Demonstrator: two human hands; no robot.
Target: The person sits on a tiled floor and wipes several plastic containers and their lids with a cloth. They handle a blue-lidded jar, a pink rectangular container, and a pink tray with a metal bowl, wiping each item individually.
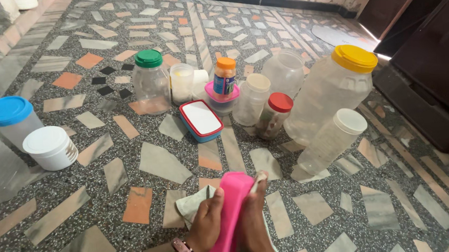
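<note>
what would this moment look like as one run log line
left hand: holds pink container | right hand: on pink container with cloth | floor: jars, red-rimmed box ahead

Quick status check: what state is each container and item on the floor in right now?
Pink box: held on edge between left hand and right hand.
Cloth: under the hands.
Green-lidded jar: upright, capped.
Yellow-lidded jar: capped.
Lidless jar: open.
Red-rimmed box: lid on.
</note>
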